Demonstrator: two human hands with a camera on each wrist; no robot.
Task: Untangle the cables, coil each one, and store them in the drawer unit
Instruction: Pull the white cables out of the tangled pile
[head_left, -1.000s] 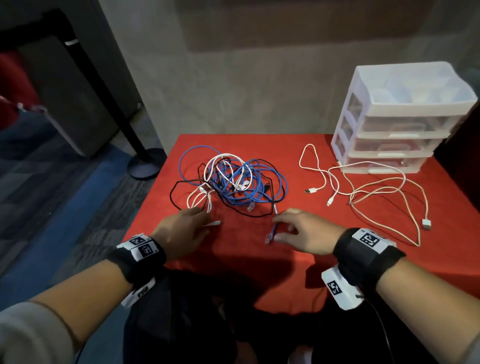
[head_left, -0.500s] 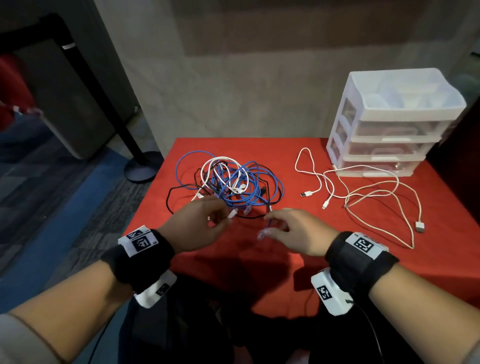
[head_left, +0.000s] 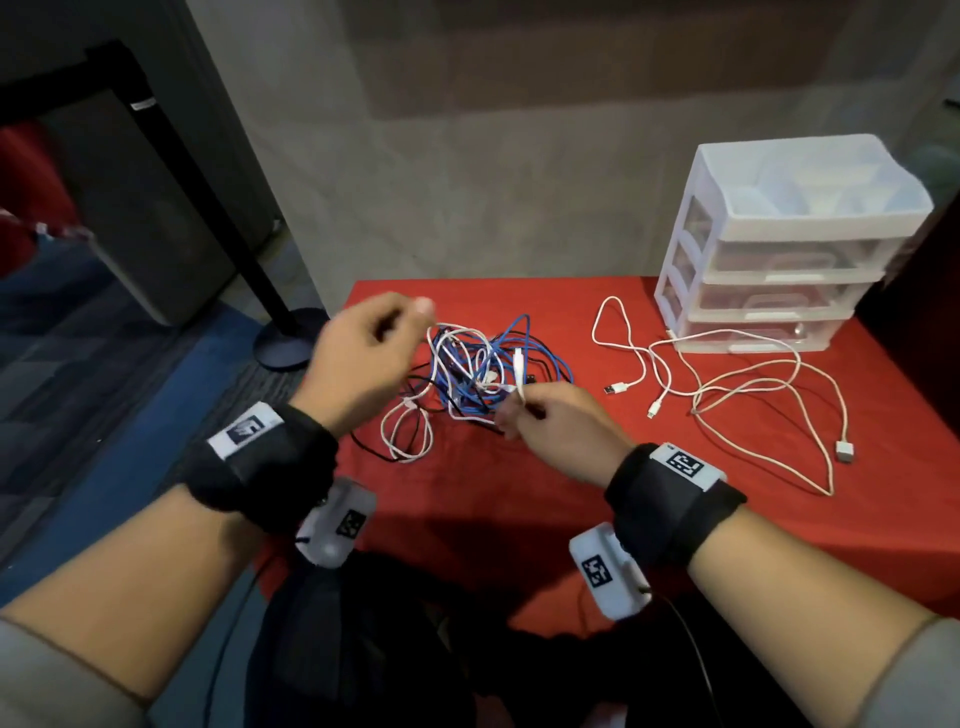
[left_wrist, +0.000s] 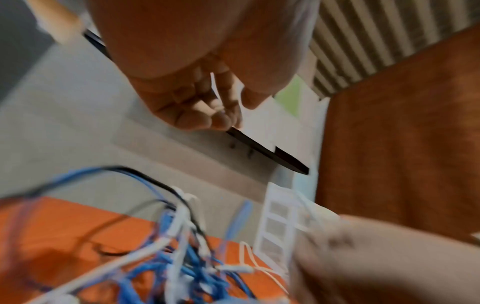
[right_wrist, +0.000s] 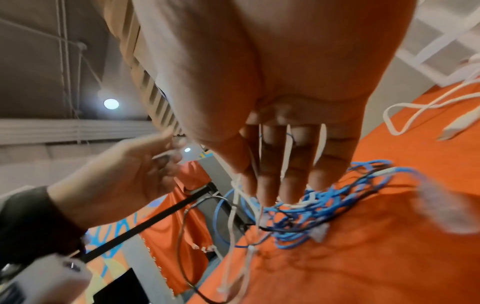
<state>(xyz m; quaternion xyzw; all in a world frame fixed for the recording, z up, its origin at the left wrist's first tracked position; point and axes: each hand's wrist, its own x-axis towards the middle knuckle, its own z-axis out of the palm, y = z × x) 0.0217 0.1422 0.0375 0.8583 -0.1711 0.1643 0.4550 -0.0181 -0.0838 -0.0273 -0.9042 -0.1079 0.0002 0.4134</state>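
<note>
Your left hand (head_left: 363, 358) is raised over the table's (head_left: 519, 519) left side, fingers curled, pinching a white cable (head_left: 452, 332) that runs into the tangle (head_left: 483, 374) of blue, white and black cables. Your right hand (head_left: 561, 426) sits just in front of the tangle, fingers curled on another white strand (head_left: 519, 379). Two loose white cables (head_left: 727, 384) are spread out to the right, near the drawer unit (head_left: 779, 249) at the back right corner.
</note>
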